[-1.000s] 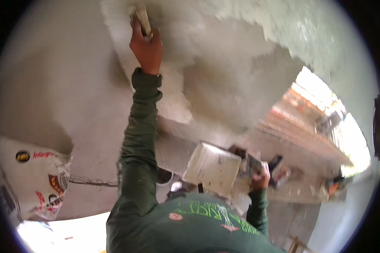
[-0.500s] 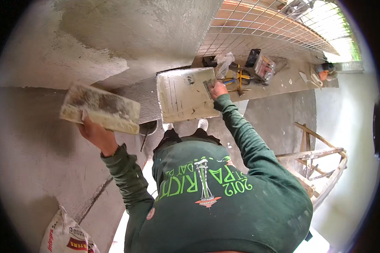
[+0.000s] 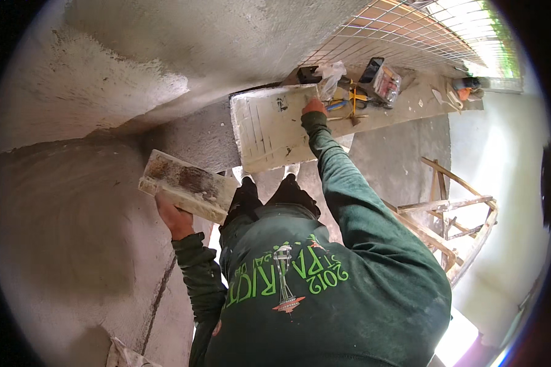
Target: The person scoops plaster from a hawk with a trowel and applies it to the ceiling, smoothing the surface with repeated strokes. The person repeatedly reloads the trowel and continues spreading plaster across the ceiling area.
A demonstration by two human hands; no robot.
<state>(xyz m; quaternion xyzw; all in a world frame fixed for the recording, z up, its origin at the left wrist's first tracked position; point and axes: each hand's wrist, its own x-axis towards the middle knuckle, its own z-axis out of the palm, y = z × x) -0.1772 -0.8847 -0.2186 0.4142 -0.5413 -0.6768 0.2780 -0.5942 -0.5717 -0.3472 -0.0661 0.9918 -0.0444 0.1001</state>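
Pinching the stained float (image 3: pixel 188 186), the left hand (image 3: pixel 174 218) sits closer to the pale tray (image 3: pixel 272 134) than half a second ago, narrowing the gap between float and tray. The right hand (image 3: pixel 314 107) is at the tray's right side; its grip is too obscured to tell.

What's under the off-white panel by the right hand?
White shoes show past the lower edge of the off-white panel; the rest of them, and anything else beneath, is covered. The right hand is at its upper right, grip unclear.
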